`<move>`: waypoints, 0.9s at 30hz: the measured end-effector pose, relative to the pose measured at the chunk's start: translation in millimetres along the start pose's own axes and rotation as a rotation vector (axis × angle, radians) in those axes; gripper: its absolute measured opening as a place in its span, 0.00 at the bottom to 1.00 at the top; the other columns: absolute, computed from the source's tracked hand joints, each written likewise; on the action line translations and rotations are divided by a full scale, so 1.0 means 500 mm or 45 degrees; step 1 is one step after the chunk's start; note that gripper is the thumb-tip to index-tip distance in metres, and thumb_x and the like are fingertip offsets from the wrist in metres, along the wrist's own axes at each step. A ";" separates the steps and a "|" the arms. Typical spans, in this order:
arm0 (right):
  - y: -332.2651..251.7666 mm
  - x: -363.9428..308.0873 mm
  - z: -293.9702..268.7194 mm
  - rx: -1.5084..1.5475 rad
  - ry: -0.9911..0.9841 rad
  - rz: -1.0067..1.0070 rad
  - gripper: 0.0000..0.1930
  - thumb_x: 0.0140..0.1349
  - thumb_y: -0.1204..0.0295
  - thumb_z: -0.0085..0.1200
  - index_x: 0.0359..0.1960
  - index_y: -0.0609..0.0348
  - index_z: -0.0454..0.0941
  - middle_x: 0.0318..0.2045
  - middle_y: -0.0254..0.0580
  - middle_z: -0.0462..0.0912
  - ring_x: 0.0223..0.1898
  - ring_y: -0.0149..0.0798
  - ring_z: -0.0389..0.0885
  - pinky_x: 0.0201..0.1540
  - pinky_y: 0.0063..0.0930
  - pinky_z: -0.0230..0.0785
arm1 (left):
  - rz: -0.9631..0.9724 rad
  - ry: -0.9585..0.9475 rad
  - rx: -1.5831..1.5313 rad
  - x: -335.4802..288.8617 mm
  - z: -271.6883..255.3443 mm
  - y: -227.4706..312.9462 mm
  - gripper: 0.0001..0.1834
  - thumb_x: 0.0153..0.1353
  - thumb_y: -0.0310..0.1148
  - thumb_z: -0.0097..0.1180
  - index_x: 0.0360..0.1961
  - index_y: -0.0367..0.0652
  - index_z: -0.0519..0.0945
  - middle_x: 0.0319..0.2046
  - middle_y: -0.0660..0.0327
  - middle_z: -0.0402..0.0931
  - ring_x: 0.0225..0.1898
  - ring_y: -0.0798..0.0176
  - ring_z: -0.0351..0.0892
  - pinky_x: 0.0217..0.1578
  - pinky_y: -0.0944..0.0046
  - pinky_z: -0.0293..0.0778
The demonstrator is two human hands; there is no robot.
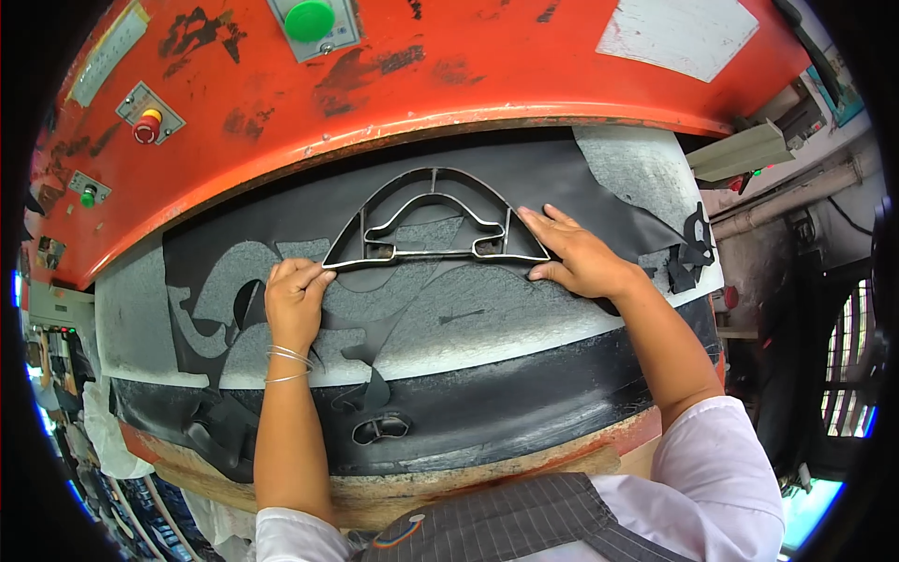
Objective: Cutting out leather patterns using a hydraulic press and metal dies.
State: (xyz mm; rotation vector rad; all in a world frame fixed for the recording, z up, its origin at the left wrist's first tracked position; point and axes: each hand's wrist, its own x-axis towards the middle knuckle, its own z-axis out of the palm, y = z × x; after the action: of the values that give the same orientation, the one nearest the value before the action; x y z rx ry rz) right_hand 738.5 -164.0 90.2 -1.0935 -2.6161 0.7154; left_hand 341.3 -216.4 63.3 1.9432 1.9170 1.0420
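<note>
A steel cutting die (433, 253), arched with an inner curved frame and a straight lower bar, lies on a black sheet of leather-like material (562, 173). My left hand (296, 298) is closed at its left corner, fingers bunched against the metal. Around the right corner, my right hand (585, 258) has its thumb below and its fingers along the sloping side. Curved cut-outs in the sheet let the worn grey cutting board (506, 323) show through, under and beside the die.
Beyond the sheet spans a red press beam (375, 103) with a large green button (309, 19) and a red stop button (147, 127). A small metal die (381, 429) sits on the dark front ledge. Black scraps (691, 258) lie at the right, others (223, 431) at the front left.
</note>
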 end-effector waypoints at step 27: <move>-0.315 0.006 0.012 0.245 0.802 0.403 0.33 0.53 0.60 0.67 0.59 0.60 0.70 0.46 0.53 0.80 0.48 0.50 0.79 0.53 0.40 0.70 | -0.120 0.396 -0.152 -0.081 -0.286 -0.117 0.28 0.59 0.35 0.61 0.60 0.38 0.72 0.55 0.51 0.72 0.54 0.51 0.74 0.57 0.56 0.67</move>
State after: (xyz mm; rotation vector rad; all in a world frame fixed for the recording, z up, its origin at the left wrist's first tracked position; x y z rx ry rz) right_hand 638.7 -259.3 166.0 -1.4079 -1.8367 0.5462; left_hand 212.1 -292.5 118.3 1.6896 2.0226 1.4653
